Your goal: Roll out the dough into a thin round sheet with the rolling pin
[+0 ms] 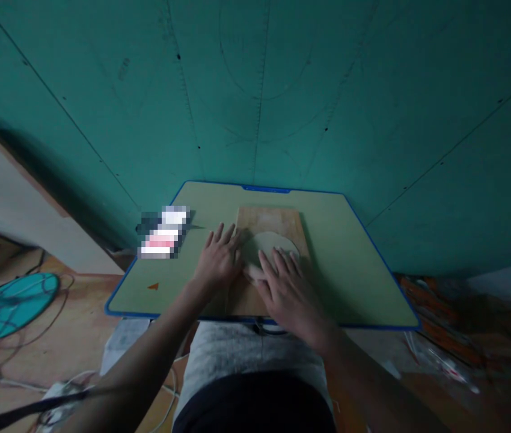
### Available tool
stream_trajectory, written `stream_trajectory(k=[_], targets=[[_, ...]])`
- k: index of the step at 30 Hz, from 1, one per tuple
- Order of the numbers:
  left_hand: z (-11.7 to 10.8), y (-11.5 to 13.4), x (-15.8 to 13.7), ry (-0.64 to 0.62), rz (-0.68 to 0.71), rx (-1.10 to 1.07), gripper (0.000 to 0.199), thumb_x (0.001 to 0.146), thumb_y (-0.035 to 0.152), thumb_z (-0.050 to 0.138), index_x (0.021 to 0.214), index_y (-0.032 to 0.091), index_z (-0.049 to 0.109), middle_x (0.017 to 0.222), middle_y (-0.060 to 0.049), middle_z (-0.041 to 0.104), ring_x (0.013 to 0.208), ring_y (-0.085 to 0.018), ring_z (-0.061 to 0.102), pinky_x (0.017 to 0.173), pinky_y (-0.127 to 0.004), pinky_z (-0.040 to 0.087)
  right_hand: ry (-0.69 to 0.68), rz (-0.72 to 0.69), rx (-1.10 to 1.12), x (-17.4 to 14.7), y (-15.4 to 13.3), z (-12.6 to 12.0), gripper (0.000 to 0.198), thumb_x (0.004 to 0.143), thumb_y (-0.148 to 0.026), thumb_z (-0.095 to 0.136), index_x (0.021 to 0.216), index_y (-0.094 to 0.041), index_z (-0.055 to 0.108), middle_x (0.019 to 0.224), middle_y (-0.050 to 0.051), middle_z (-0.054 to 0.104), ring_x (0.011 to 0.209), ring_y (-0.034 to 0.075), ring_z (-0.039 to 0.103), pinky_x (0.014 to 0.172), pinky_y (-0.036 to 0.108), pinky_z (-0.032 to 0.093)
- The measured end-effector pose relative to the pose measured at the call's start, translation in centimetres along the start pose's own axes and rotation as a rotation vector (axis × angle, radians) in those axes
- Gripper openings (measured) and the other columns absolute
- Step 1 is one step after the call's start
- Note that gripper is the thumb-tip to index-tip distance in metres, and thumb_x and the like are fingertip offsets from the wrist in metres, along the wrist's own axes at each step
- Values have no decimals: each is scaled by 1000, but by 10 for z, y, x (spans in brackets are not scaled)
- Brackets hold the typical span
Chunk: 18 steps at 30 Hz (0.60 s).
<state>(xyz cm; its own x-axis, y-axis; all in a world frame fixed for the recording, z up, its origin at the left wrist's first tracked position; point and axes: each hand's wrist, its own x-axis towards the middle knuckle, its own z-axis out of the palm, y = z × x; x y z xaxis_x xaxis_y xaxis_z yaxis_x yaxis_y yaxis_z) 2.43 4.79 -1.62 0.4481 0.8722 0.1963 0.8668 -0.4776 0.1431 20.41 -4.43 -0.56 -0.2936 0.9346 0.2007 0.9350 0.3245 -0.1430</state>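
A pale, flat round of what looks like dough (267, 242) lies on a wooden board (267, 218). My right hand (288, 293) rests on the near right part of the round, palm down, with its fingers stretched out and apart. At the board's left edge is my left hand (220, 260), its fingers spread and pointing away from me. Its thumb side is close to the round; whether it touches the round is hard to make out. Both hands are open, and the right one covers part of the round's near edge.
The board lies on a pale green tabletop with a blue rim (370, 288). A pixelated phone-like object (164, 233) stands at the table's left, near a small orange triangle (153, 286). Behind rises a green wall (255, 90). Cables and a teal round base (16, 307) are on the floor.
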Motion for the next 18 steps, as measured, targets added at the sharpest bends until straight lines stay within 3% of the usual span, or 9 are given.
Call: stream_trajectory(k=[3,6,9,13,15,18], targets=[[0,-9,-38,58,-13,-13,50,103,30,31,145,11,50,153,-18,48,149,-36,31,117,-58,32,0,-72,28,-11,-19,-4,57,102,-36,42,153,-10,40,157,22,40,148,36,32,121,58,25],[1,-11,-68,125,15,19,45,105,37,34,135,14,58,146,-18,55,146,-37,37,113,-61,37,12,-151,83,-12,-17,-4,54,100,-30,43,150,-11,44,155,19,45,146,34,36,122,56,25],[1,-6,-84,172,124,67,35,103,38,43,119,16,64,140,-18,59,142,-39,41,111,-64,37,66,-209,234,-1,5,-5,48,99,-24,40,144,-12,52,149,17,52,142,29,41,121,52,30],[-4,-3,-94,214,240,-13,22,98,22,47,110,16,64,128,-15,66,134,-34,51,106,-52,46,208,-175,570,28,57,-12,43,100,-26,36,138,-21,56,142,11,59,136,21,49,116,43,39],[-8,-10,-101,281,144,-125,19,97,25,49,105,18,64,116,-13,70,120,-32,60,96,-47,52,272,-49,691,43,85,-15,39,101,-30,37,133,-24,58,135,9,64,129,21,56,111,41,43],[-12,-24,-115,398,-177,-388,22,93,40,52,97,21,61,85,-6,69,77,-24,66,66,-35,55,246,68,716,63,111,-8,37,101,-34,38,125,-23,63,122,9,70,116,22,64,102,41,49]])
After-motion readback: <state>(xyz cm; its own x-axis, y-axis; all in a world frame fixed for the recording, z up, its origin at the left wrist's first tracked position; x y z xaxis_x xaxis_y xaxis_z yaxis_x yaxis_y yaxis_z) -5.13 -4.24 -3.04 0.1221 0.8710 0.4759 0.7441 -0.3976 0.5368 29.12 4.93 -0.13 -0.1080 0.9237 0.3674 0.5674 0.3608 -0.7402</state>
